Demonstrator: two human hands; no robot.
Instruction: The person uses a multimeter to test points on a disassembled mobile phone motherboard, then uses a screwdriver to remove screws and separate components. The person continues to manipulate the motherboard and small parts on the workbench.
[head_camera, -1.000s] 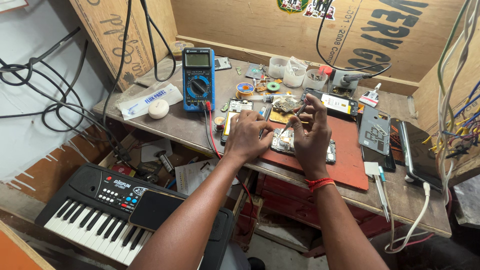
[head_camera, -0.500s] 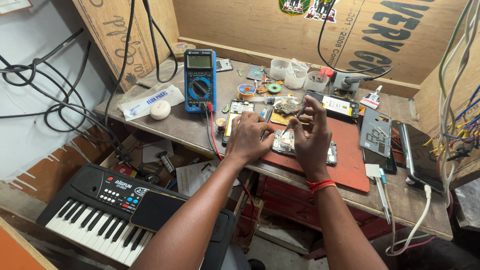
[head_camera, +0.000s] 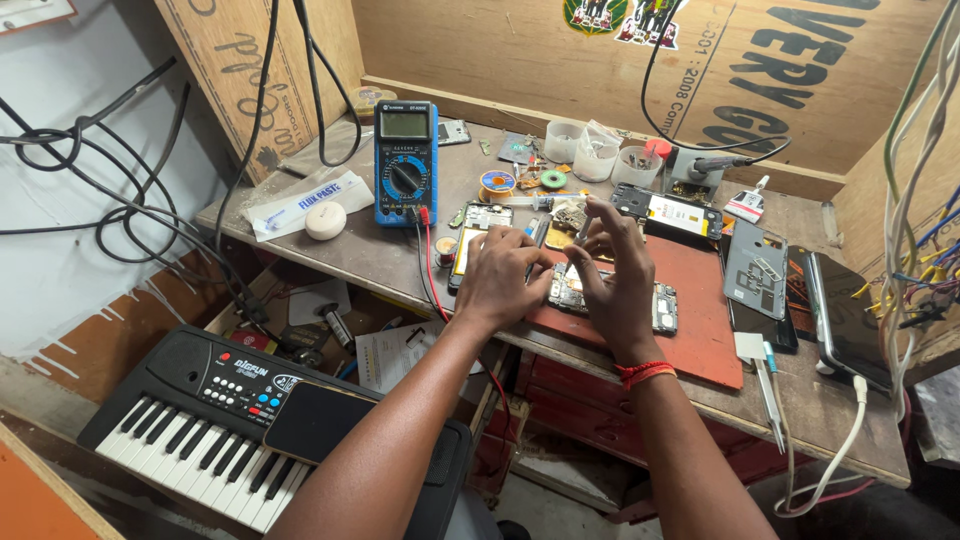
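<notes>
An opened phone with its circuit board bare (head_camera: 662, 306) lies on a red mat (head_camera: 700, 300) on the wooden workbench. My left hand (head_camera: 505, 275) rests flat on the phone's left end, pressing it down. My right hand (head_camera: 615, 268) hovers over the middle of the phone, fingers pinched around a thin metal tool (head_camera: 583, 230) that points down at the board. A red band circles my right wrist (head_camera: 645, 372).
A blue multimeter (head_camera: 405, 160) with red and black leads stands at the back left. Small tubs (head_camera: 597, 157), solder reels, phone parts (head_camera: 668, 210) and a grey back cover (head_camera: 757, 268) lie around. A black phone (head_camera: 845, 320) charges at right. A keyboard (head_camera: 210, 420) sits below.
My right hand has risen slightly and its fingers have shifted on the thin tool. My left hand stays on the phone.
</notes>
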